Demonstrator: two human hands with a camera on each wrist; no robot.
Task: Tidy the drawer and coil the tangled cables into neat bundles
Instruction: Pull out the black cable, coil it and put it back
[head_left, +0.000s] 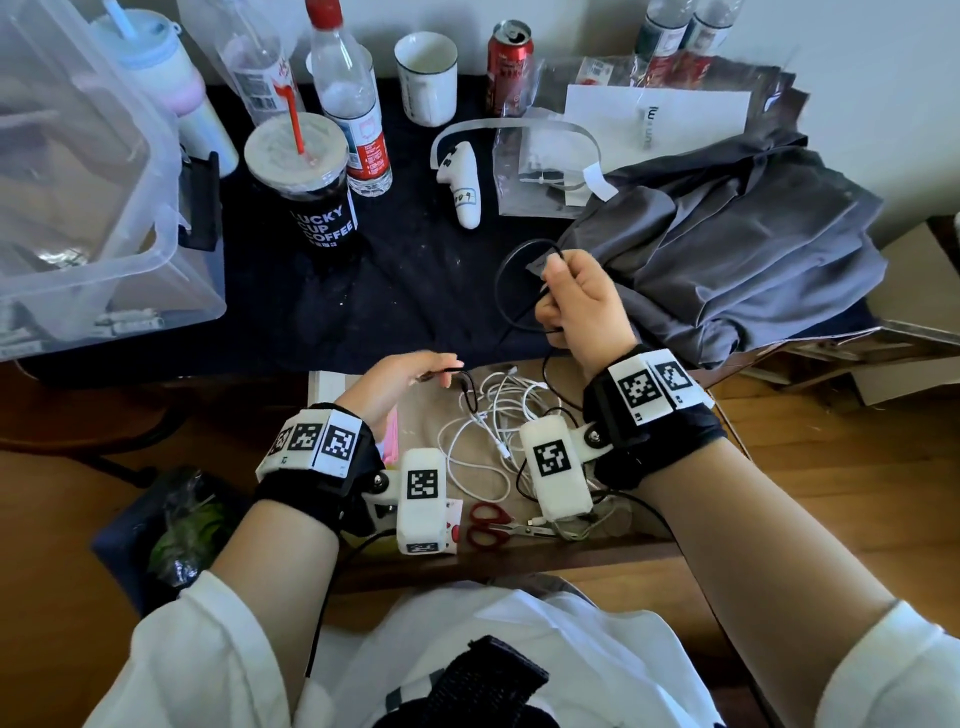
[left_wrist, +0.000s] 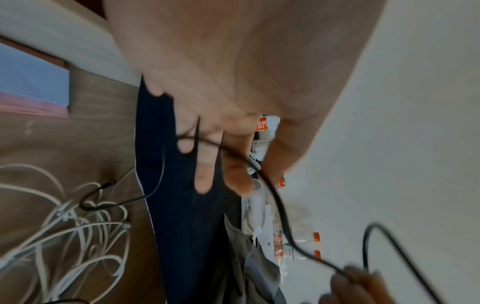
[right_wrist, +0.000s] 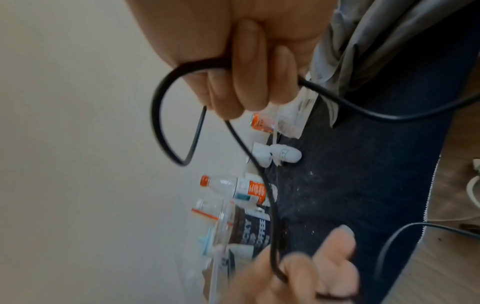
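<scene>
A thin black cable (head_left: 497, 291) runs between both hands above the open drawer (head_left: 415, 415). My right hand (head_left: 566, 291) is raised over the dark table, fist closed round a loop of the black cable (right_wrist: 155, 107). My left hand (head_left: 415, 376) sits lower at the drawer's back edge, and the black cable (left_wrist: 281, 209) crosses its fingers (left_wrist: 205, 176), pinched by the thumb. From there the cable drops into the drawer. A tangle of white cables (head_left: 488, 421) lies loose in the drawer, also seen in the left wrist view as white cables (left_wrist: 78, 236).
Red scissors (head_left: 491, 525) and pink notes (head_left: 390, 436) lie in the drawer. On the dark table stand a coffee cup (head_left: 306, 182), bottles (head_left: 353, 104), a white mug (head_left: 426, 78), a red can (head_left: 509, 57), a white controller (head_left: 462, 182), a grey cloth (head_left: 727, 249) and a clear plastic box (head_left: 78, 208).
</scene>
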